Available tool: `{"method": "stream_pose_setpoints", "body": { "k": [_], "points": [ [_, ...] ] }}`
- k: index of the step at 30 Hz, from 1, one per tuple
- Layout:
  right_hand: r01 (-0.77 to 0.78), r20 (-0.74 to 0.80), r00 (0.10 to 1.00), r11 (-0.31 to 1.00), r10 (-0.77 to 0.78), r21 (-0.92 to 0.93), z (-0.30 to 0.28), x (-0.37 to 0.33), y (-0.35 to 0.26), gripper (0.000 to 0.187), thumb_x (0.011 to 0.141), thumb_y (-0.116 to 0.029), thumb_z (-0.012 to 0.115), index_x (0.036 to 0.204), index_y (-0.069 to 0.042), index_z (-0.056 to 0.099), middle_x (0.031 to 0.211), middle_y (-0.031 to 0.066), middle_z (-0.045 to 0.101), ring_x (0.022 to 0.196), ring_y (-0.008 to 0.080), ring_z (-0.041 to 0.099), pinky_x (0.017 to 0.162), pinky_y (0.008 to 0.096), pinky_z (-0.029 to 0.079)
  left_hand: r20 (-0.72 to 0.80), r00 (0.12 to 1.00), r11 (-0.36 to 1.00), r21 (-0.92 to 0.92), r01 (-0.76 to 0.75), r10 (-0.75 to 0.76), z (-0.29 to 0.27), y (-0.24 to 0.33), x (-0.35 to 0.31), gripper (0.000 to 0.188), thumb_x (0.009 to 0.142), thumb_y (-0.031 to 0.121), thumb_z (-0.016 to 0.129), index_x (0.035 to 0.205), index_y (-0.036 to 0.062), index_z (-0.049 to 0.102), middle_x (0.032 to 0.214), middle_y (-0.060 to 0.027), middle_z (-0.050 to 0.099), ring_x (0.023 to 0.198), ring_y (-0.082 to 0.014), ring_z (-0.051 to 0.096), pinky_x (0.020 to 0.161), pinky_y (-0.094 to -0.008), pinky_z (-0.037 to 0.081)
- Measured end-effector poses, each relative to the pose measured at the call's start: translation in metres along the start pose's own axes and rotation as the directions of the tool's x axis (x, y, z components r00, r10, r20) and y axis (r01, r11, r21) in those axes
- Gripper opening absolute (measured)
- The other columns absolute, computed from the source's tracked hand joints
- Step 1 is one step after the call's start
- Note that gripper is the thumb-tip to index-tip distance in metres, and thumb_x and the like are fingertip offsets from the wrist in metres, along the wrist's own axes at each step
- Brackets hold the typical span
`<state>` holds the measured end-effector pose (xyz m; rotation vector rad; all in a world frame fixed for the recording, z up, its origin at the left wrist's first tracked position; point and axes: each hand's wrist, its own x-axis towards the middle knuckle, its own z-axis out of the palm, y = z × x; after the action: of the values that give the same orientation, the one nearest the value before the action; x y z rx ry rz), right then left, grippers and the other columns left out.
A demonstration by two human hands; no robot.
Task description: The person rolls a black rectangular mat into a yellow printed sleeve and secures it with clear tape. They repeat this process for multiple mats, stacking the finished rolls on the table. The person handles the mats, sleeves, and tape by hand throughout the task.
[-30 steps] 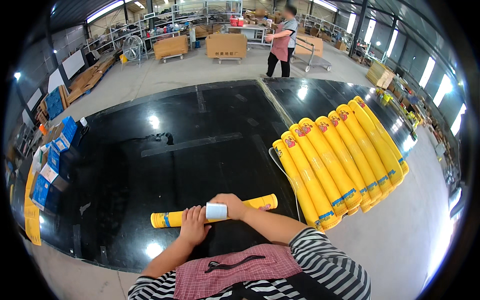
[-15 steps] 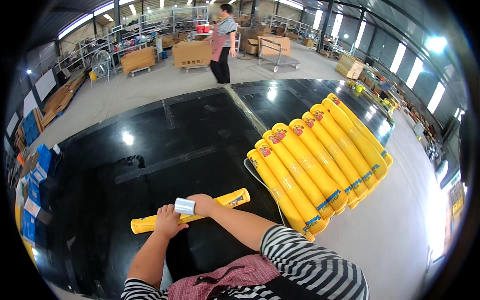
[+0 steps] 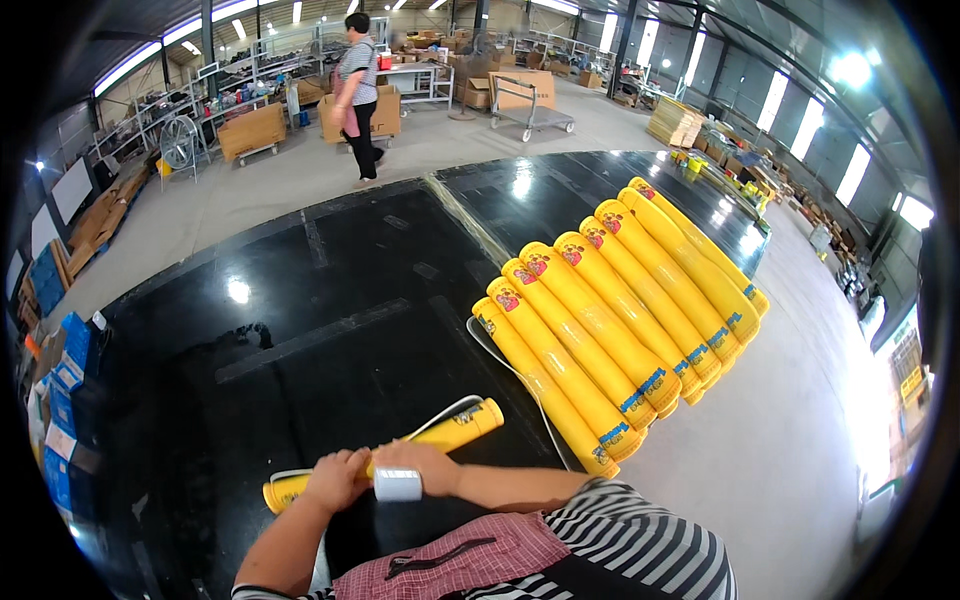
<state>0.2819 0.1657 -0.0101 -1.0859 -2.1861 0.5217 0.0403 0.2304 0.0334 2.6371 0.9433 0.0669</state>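
A yellow rolled mat (image 3: pixel 466 427) with a small printed picture near one end lies slantwise on the black table, close to my body. My left hand (image 3: pixel 335 481) is closed around its left half. Against its middle, my right hand (image 3: pixel 430 464) grips a roll of tape (image 3: pixel 398 485), pale and shiny, on its near side. A thin white cord (image 3: pixel 450 408) shows along the far edge of the mat. To the right, several similar yellow rolls (image 3: pixel 590 325) lie side by side, with clear tape around their middles.
The black table (image 3: pixel 330 300) has a pale seam across it. Blue and white boxes (image 3: pixel 62 400) stand by its left edge. Beyond it a person (image 3: pixel 358 90) in a striped top walks past cardboard boxes (image 3: pixel 250 132) and a grey trolley (image 3: pixel 540 118).
The yellow mat has come nearer my body, and the white cord now shows beside it. The tape roll has moved to the mat's near side. The co-worker has walked left.
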Motion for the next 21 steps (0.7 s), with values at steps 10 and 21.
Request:
{"method": "stream_pose_setpoints", "body": {
  "k": [10, 21],
  "points": [
    [0.056, -0.14, 0.987, 0.989, -0.076, -0.14, 0.012, 0.014, 0.037, 0.046, 0.091, -0.02, 0.071, 0.135, -0.01, 0.064, 0.136, 0.0123, 0.066, 0.132, 0.0315, 0.059, 0.117, 0.0455, 0.042, -0.142, 0.938, 0.944, 0.05, 0.325, -0.316, -0.012, -0.013, 0.037, 0.047, 0.091, 0.034, 0.072, 0.134, 0.0157, 0.069, 0.125, -0.0121, 0.063, 0.12, -0.0336, 0.057, 0.103, -0.0471, 0.046],
    [-0.357, -0.057, 0.903, 0.82, 0.425, 0.446, -0.016, 0.151, 0.148, 0.014, 0.087, -0.005, 0.071, 0.1, -0.003, 0.076, 0.095, 0.0137, 0.077, 0.086, 0.0216, 0.073, 0.081, 0.033, 0.056, -0.421, 0.894, 0.961, 0.146, 0.236, -0.155, 0.024, -0.028, 0.072, 0.078, 0.08, 0.037, 0.082, 0.145, 0.0068, 0.051, 0.148, -0.0134, 0.052, 0.14, -0.0326, 0.045, 0.119, -0.0524, 0.029]
  ]
}}
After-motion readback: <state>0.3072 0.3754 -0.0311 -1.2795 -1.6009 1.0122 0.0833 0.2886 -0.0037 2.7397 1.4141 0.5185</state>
